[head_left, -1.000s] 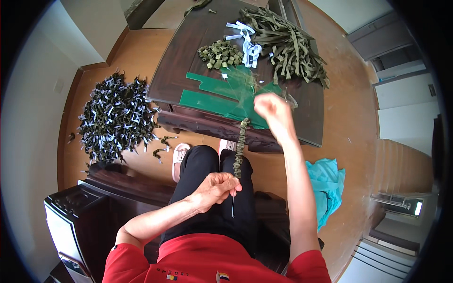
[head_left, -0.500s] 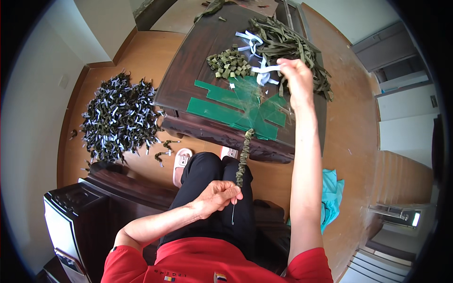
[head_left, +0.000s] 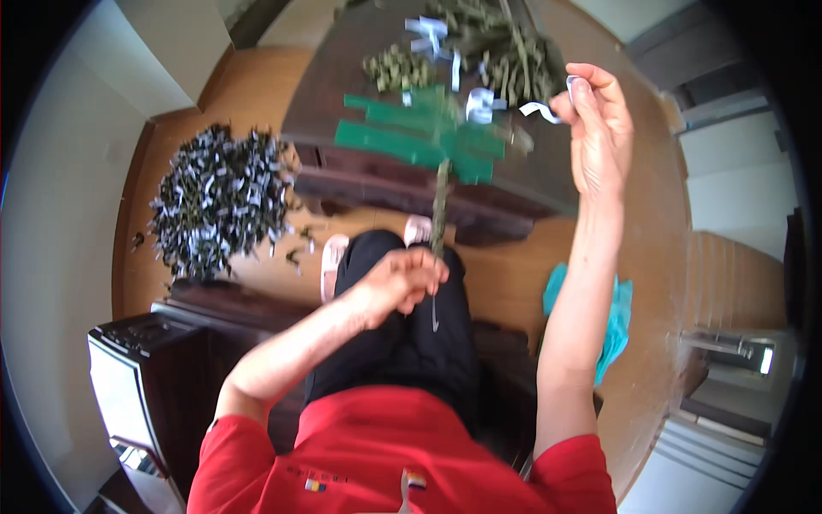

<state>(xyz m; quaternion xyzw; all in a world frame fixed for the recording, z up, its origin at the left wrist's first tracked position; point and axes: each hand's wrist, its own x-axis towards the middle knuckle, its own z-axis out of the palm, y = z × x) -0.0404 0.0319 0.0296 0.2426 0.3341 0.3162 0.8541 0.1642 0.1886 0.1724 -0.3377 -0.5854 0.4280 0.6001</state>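
My left hand (head_left: 402,278), held over my lap, closes on the lower end of a gathered olive fabric tube (head_left: 440,210). A thin metal hook (head_left: 435,315) sticks out below those fingers. The tube's far end reaches the green sheets (head_left: 385,144) on the dark table (head_left: 325,90). Raised at the right, my right hand (head_left: 602,137) pinches a white strip (head_left: 538,110), whose free end curls out to the left. More white strips (head_left: 481,106) lie on the table, beside a heap of small folded olive pieces (head_left: 398,70) and a tangle of long olive strips (head_left: 524,64).
A large pile of dark green pieces with white ends (head_left: 224,201) covers the floor at the left. Turquoise fabric (head_left: 613,317) lies at the right. A black-and-white box-shaped appliance (head_left: 128,368) stands at the lower left, beside the dark wooden seat.
My right hand has lifted away from the table to the right, taking the white strip along. The view has shifted and blurred; my left hand keeps its grip on the tube.
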